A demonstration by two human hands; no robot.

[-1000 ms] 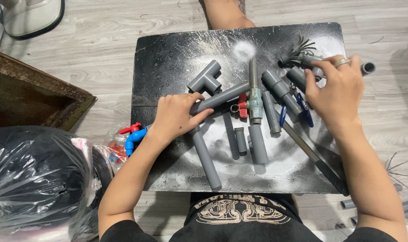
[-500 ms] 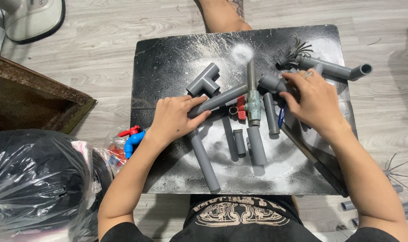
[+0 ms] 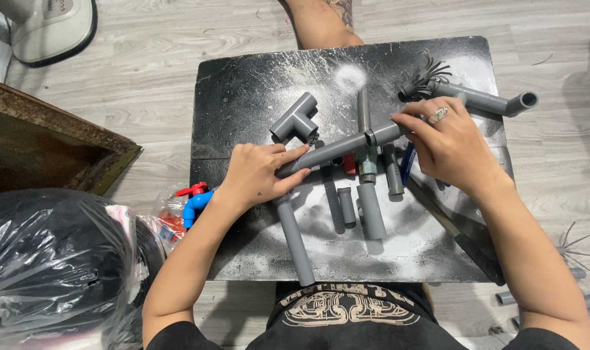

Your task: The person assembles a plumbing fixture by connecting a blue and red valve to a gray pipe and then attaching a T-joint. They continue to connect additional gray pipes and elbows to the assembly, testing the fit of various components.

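The black board [image 3: 243, 84] is lying on the wood floor, bare and dusty along its far edge. At its centre the left hand [image 3: 259, 175] is closing on one end of a grey pipe [image 3: 334, 150] while the right hand [image 3: 450, 146] is pinching the other end. Loose pipe pieces [image 3: 363, 207] are crowding just below, a tee fitting [image 3: 295, 118] just above. Left of the board, a clear bag [image 3: 178, 220] is holding red and blue valves.

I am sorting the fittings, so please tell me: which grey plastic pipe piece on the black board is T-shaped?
The grey plastic tee fitting above the left hand. It has three openings; the others are straight pipes.
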